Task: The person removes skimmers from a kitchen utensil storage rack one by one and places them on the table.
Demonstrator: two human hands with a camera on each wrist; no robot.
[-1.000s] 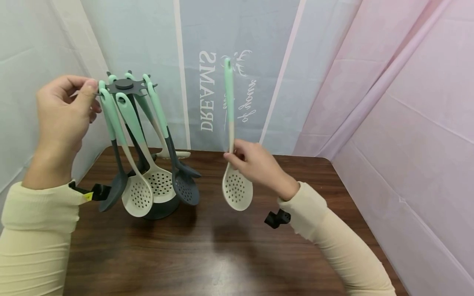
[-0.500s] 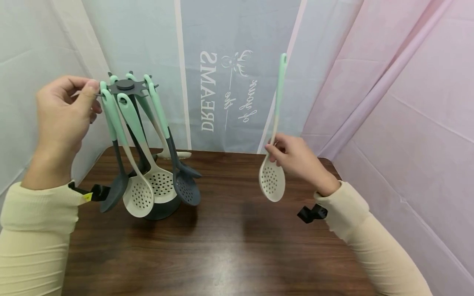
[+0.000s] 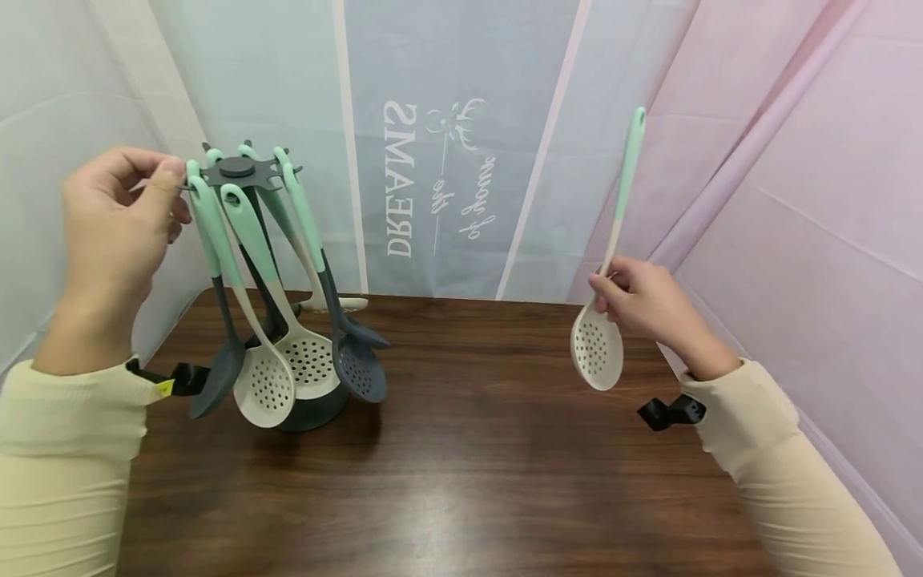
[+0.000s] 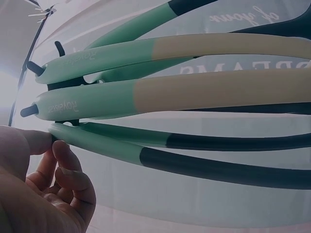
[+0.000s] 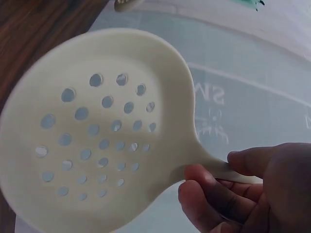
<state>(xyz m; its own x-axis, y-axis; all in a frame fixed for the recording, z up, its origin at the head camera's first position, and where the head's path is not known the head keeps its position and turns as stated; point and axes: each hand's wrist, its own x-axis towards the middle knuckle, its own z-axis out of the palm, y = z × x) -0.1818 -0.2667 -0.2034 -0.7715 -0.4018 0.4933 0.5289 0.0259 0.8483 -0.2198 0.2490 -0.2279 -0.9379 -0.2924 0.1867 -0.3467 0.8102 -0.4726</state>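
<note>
My left hand pinches the edge of a dark grey utensil rack between thumb and fingers, right at the looped end of one mint handle. Several utensils with mint handles hang around the rack, among them a cream skimmer, a dark slotted spoon and a dark ladle-like head. Away to the right, my right hand grips a cream skimmer by its neck, just above the perforated bowl. The bowl points down and its mint handle points up, leaning slightly right.
The dark wooden table lies below both hands. A round dark base supports the rack at the left. Behind hangs a pale curtain with mirrored lettering, and a pinkish curtain closes the right side.
My right hand has carried the cream skimmer rightward across the table, away from the rack, and its handle has tipped a little to the right. The left hand keeps its pinch on the rack.
</note>
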